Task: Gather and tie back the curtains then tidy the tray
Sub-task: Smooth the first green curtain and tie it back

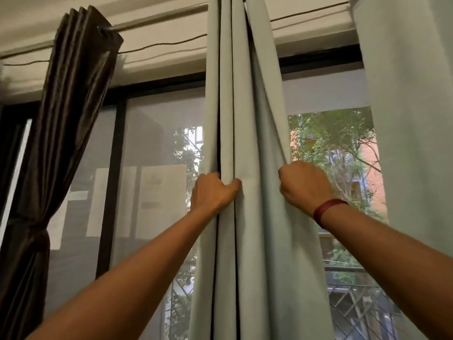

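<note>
A pale green curtain (255, 133) hangs in gathered folds down the middle of the window. My left hand (212, 191) grips the folds on its left side, thumb in front of the cloth. My right hand (304, 185) grips the curtain's right edge at about the same height; a dark red band sits on that wrist. A dark brown curtain (66, 133) hangs at the left, bunched and bound by a tie (36, 235) low down. No tray is in view.
A second pale green curtain panel (411, 143) covers the right side. The curtain rod (157, 22) runs along the top. Behind the curtains is a dark-framed window (115, 182) with a mesh screen, trees and a brick building outside.
</note>
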